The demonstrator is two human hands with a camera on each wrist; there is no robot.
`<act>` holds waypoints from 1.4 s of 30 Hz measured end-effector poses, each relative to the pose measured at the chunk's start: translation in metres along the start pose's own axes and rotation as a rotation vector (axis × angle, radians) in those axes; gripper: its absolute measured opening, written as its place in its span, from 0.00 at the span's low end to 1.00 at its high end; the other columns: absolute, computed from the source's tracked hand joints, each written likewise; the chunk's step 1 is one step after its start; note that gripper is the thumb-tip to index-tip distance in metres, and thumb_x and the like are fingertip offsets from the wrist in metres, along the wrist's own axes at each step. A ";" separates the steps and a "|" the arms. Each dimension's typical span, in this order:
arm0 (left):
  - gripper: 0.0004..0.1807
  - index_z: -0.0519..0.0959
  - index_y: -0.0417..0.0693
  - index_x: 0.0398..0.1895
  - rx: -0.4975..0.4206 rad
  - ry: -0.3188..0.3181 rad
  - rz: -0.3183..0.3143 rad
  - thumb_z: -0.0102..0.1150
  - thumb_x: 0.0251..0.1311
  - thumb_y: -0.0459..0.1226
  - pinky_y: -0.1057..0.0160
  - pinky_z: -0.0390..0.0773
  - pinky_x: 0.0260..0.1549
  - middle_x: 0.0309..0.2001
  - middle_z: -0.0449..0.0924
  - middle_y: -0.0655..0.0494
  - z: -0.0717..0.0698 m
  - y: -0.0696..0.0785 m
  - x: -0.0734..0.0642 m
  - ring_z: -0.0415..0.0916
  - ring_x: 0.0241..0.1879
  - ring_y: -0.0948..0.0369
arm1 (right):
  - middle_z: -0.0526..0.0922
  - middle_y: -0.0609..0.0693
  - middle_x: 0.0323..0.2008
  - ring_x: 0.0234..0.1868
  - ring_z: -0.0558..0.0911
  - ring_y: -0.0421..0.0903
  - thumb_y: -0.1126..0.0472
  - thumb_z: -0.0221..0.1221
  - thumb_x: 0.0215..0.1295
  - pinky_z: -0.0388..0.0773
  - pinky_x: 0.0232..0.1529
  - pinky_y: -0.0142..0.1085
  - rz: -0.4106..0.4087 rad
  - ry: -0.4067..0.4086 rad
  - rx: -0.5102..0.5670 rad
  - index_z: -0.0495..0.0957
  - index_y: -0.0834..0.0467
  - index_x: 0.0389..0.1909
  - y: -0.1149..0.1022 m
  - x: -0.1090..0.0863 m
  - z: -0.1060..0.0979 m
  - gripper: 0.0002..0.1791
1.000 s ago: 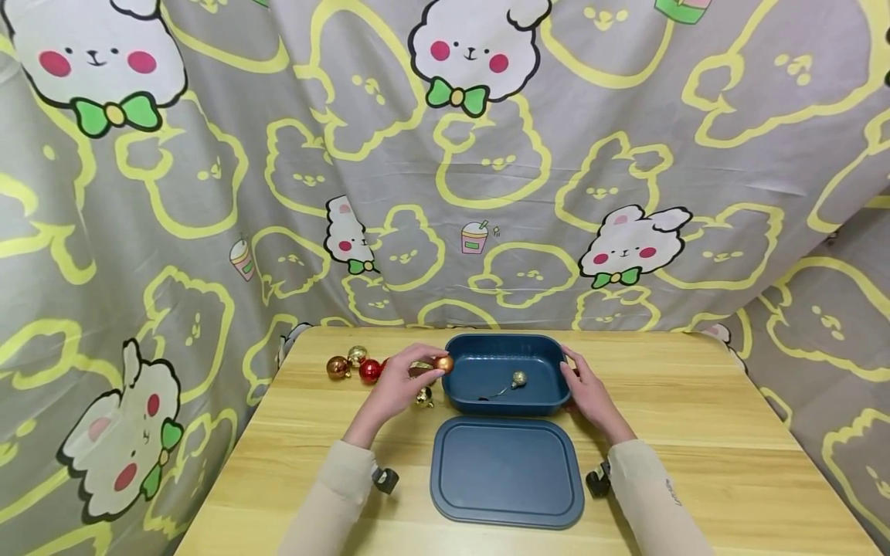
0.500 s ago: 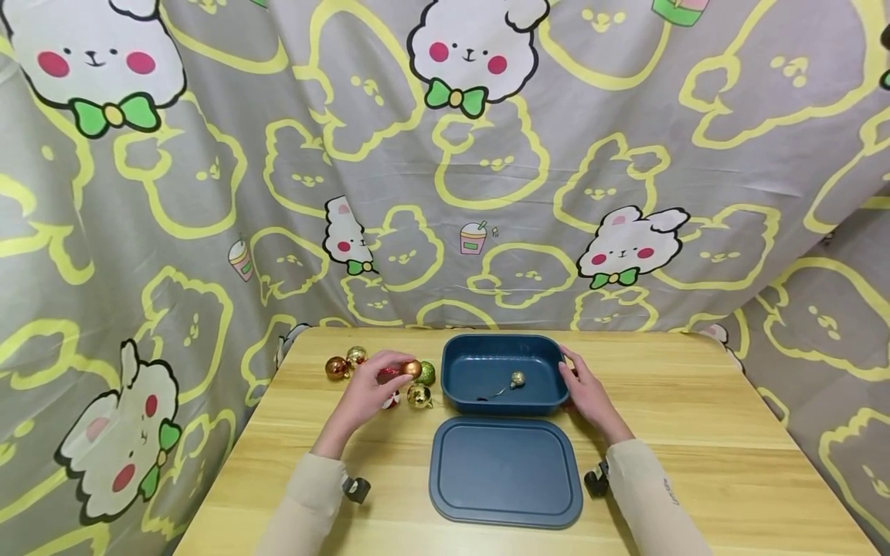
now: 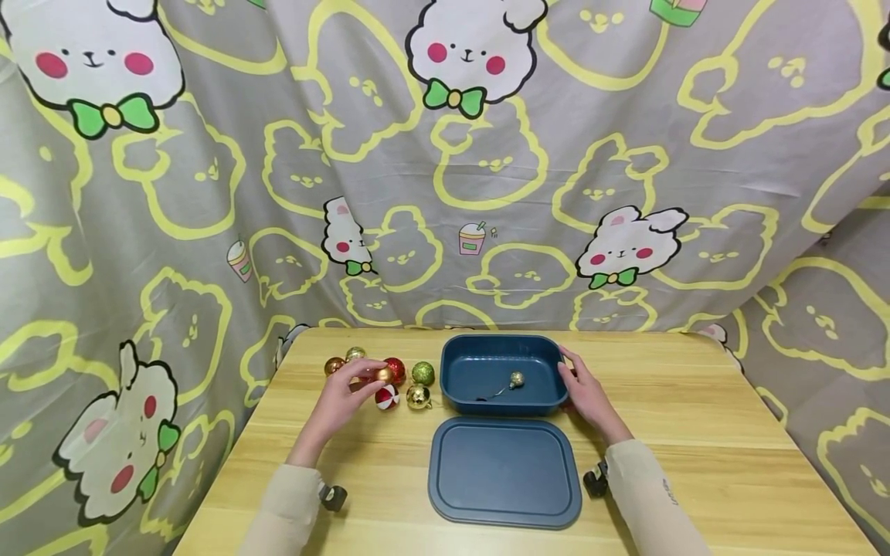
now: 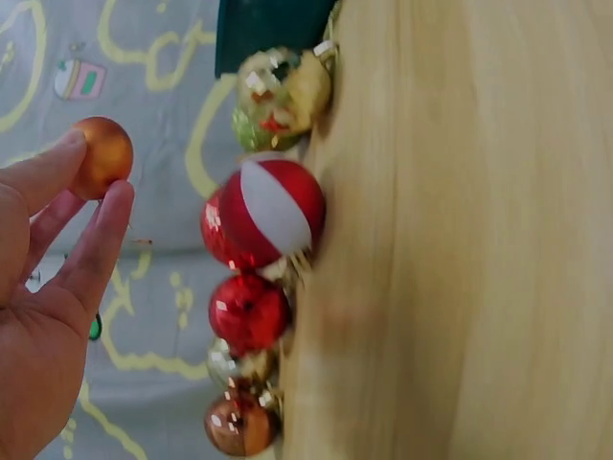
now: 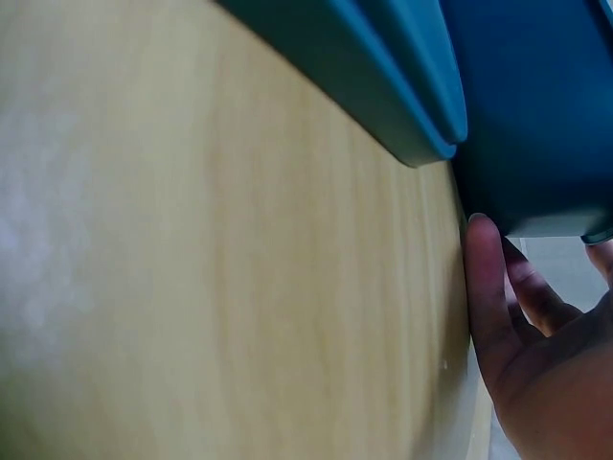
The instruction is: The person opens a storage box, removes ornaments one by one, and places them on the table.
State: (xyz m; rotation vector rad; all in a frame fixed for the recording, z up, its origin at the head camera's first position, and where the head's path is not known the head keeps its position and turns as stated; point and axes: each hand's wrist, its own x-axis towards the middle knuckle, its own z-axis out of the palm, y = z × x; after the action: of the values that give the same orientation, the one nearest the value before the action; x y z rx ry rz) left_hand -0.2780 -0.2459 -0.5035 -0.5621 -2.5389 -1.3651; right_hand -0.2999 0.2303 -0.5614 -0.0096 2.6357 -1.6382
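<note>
My left hand point(image 3: 341, 398) pinches a small orange-copper Christmas ball point(image 4: 103, 158) between thumb and fingertips, held up above the other ornaments. Beside it on the table are a red-and-white ball point(image 4: 273, 211), a glittery red ball point(image 3: 395, 371), a green glitter ball point(image 3: 422, 374) and a shiny gold ball point(image 3: 419, 397). My right hand point(image 3: 587, 394) rests against the right end of a dark blue box point(image 3: 504, 408), its fingers along the outer wall and the thumb near the rim. Inside the box lies a small gold glitter ball point(image 3: 517, 379) with a string.
A blue-grey lid point(image 3: 504, 472) lies flat in front of the box. Farther left sit a brown ball point(image 3: 334, 366) and a pale gold ball point(image 3: 355, 353); in the left wrist view a shiny red ball point(image 4: 249, 313) shows too. A patterned curtain point(image 3: 487, 170) hangs behind the table.
My left hand has moved left from the box's left rim, carrying the copper ball over the group of ornaments and uncovering the green and gold balls. My right hand stays at the box.
</note>
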 end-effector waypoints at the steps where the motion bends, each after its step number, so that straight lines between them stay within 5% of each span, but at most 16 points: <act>1: 0.17 0.84 0.50 0.57 -0.004 0.005 -0.005 0.69 0.66 0.36 0.65 0.86 0.49 0.53 0.84 0.52 -0.002 -0.002 -0.001 0.83 0.50 0.54 | 0.76 0.70 0.59 0.26 0.82 0.51 0.38 0.41 0.83 0.84 0.27 0.41 0.000 0.001 -0.001 0.53 0.42 0.82 0.000 0.000 0.000 0.33; 29: 0.19 0.83 0.41 0.57 0.125 -0.036 -0.135 0.69 0.63 0.32 0.42 0.82 0.57 0.57 0.83 0.42 -0.019 -0.049 -0.017 0.80 0.58 0.42 | 0.75 0.71 0.61 0.30 0.84 0.50 0.40 0.41 0.84 0.86 0.28 0.41 0.010 -0.003 -0.012 0.52 0.42 0.83 0.001 0.000 0.000 0.32; 42: 0.17 0.83 0.40 0.55 0.163 -0.031 -0.138 0.69 0.63 0.30 0.46 0.85 0.52 0.54 0.84 0.42 -0.014 -0.055 -0.015 0.84 0.50 0.46 | 0.75 0.71 0.61 0.29 0.83 0.51 0.39 0.41 0.83 0.85 0.28 0.42 0.010 0.005 -0.011 0.53 0.42 0.82 -0.001 0.000 0.001 0.32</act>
State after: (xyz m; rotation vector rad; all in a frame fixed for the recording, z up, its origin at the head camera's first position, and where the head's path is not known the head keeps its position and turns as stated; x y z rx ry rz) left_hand -0.2871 -0.2887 -0.5422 -0.3881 -2.7269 -1.1836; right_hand -0.2996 0.2291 -0.5614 0.0067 2.6440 -1.6224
